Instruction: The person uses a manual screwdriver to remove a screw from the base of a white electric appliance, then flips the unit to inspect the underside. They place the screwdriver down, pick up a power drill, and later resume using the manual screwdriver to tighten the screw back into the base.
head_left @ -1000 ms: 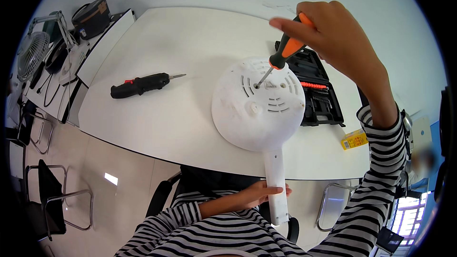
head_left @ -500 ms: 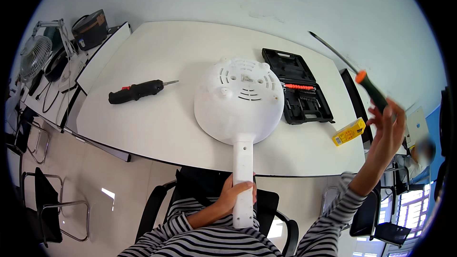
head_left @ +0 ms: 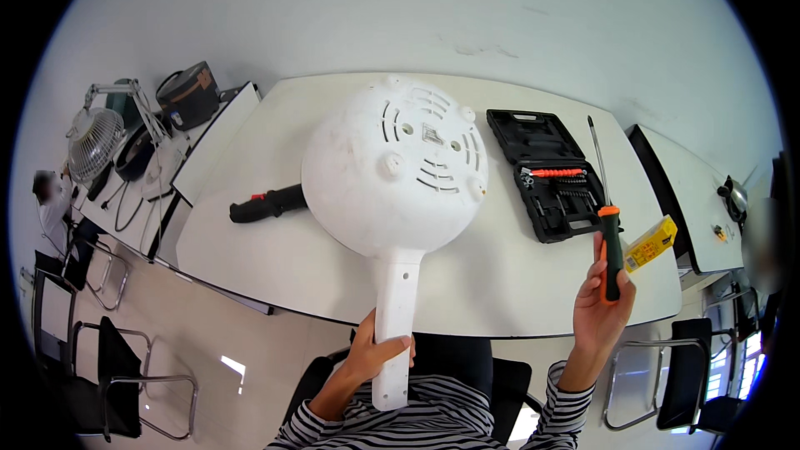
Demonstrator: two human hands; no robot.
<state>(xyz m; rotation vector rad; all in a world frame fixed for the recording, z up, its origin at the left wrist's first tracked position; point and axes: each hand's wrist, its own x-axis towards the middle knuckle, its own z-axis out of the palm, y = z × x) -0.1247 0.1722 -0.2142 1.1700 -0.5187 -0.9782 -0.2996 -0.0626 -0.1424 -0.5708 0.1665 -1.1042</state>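
Left hand [head_left: 377,354] grips white fan base [head_left: 396,171] by its stem; right hand [head_left: 602,304] clasps screwdriver [head_left: 610,237] upright; open bit case [head_left: 548,173] and black driver [head_left: 268,203] on counter [head_left: 250,242]

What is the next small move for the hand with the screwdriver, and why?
Probably bring the right hand and its screwdriver back over the white fan base. The tool points upward, away from it, while the left hand holds the base by its stem, underside up, with screw holes showing.
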